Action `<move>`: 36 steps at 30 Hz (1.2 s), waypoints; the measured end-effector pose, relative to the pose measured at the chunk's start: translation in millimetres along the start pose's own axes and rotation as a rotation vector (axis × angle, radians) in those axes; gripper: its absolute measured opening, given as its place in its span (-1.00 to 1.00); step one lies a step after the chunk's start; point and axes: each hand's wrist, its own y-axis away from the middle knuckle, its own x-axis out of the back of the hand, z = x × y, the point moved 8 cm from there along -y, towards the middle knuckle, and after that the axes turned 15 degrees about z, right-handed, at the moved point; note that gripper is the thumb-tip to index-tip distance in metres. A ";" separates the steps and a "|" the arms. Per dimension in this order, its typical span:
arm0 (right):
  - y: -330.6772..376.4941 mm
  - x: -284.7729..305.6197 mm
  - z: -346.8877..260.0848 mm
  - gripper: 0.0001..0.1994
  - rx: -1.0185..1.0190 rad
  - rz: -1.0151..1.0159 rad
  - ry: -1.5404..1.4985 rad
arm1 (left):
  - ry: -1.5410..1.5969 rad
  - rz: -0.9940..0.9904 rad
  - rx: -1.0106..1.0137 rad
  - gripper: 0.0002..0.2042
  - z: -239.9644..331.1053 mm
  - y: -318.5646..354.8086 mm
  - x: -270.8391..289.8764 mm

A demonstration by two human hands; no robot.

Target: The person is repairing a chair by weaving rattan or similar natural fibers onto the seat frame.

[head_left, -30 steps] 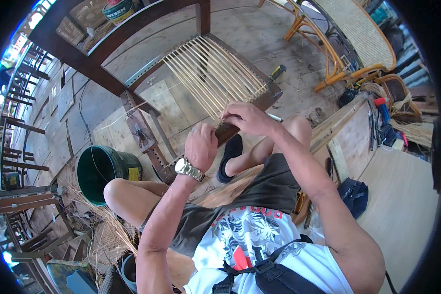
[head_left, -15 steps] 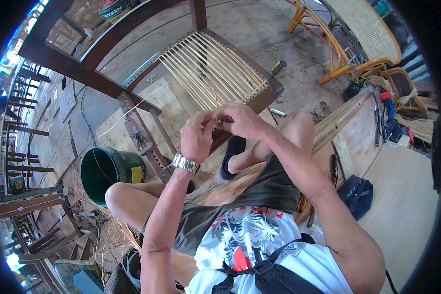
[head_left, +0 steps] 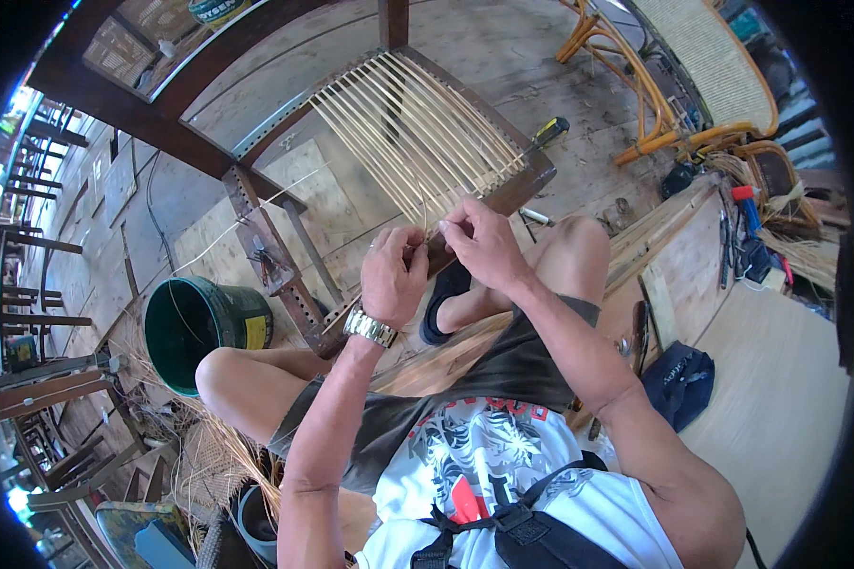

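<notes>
Strips of pale cane (head_left: 417, 133) run side by side across the seat of a dark wooden chair frame (head_left: 538, 175), whose rails are drilled with holes. At the near rail my right hand (head_left: 487, 248) is closed, thumb and forefinger pinched at a thin cane strand (head_left: 425, 197) that loops above the rail. My left hand (head_left: 396, 277), with a metal watch on its wrist, is just left of it, fingers curled in at the rail's edge. What its fingertips hold is hidden. A yellow-and-black-handled screwdriver (head_left: 550, 131) stands at the frame's right corner.
A dark green bucket (head_left: 204, 327) lies tilted at the left, near my knee. Loose cane (head_left: 247, 455) is scattered below it. To the right are a red-and-blue hammer-like tool (head_left: 747, 204), a dark cloth cap (head_left: 678, 384) and a rattan chair (head_left: 650, 123).
My hands have moved slightly apart and a little lower at the rail; the right has shifted rightward. The view has shifted slightly.
</notes>
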 end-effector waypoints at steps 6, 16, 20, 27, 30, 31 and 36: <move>0.5 -10.9 15.5 -0.68 -0.312 0.007 -0.308 | 0.039 0.025 0.064 -0.88 -10.6 -3.9 -1.1; 5.8 -29.5 15.5 -0.60 -0.369 -0.019 -0.173 | 0.234 -0.181 0.430 -0.81 -34.5 -3.2 -11.7; 3.4 -21.4 8.2 -0.59 -0.213 -0.079 -0.028 | -0.102 0.013 0.148 -0.86 -21.3 -9.1 6.2; 11.8 -25.5 11.6 -0.60 -0.386 -0.249 -0.312 | -0.149 0.014 0.104 -0.87 -19.2 -7.1 14.0; 14.9 -25.6 12.3 -0.62 -0.363 -0.216 -0.388 | -0.247 -0.019 -0.004 -0.89 -10.4 -5.3 13.5; 15.4 -25.1 15.6 -0.62 -0.372 -0.211 -0.366 | -0.301 -0.021 -0.047 -0.90 -7.2 -4.5 13.5; -3.3 9.0 20.9 -0.72 -0.221 0.064 -0.240 | -0.390 0.017 -0.212 -0.91 8.9 -0.7 13.3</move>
